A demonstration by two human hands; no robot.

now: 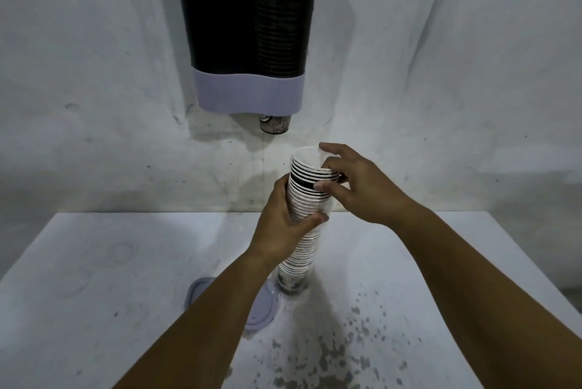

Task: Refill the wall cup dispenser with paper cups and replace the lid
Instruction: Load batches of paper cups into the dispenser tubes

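Nearest, two bare forearms are reaching forward over a white, speckled tabletop [94,278]. Partly hidden under the left forearm, a grey round lid [263,306] is lying flat on the tabletop. Just beyond it, a tall stack of paper cups [304,231] is standing tilted, seemingly inside a clear plastic sleeve, its base near the lid. The left hand [280,224] is wrapping its fingers around the middle of the stack. The right hand [356,184] is pinching the rims of the top cups. Farther back, a dark cup dispenser [245,26] is hanging on the white wall [441,73], with a cup [274,124] poking out below its pale band.
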